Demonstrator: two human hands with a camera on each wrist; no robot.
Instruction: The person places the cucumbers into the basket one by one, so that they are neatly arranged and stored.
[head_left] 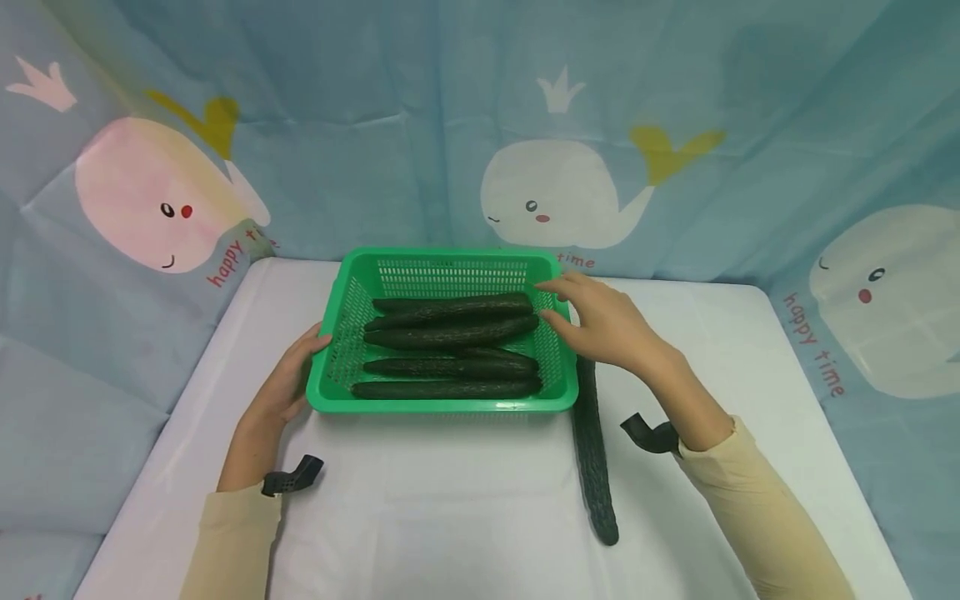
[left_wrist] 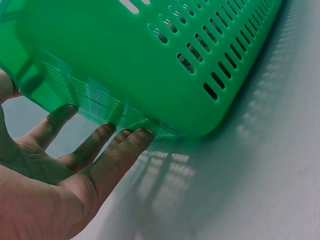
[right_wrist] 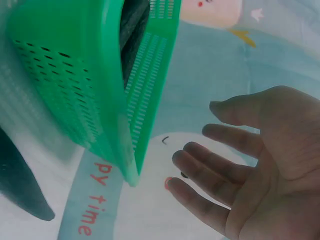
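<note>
A green plastic basket (head_left: pixel 442 406) stands on the white table with several dark green cucumbers (head_left: pixel 450 336) lying lengthwise inside. My left hand (head_left: pixel 288 375) holds the basket's left side, thumb at the rim and fingertips (left_wrist: pixel 142 135) against the slotted outer wall. Over the basket's right end is my right hand (head_left: pixel 600 321), its fingers spread apart with nothing between them. In the right wrist view that hand appears beside the basket rim (right_wrist: pixel 112 100), palm showing. One more cucumber (head_left: pixel 594 467) lies on the table just right of the basket, its far end hidden by the basket and right hand.
The white table (head_left: pixel 465 517) reaches back to a blue curtain (head_left: pixel 360 150) printed with whales, which hangs behind and along both sides. Black wrist straps (head_left: pixel 651 435) with camera mounts sit on both wrists.
</note>
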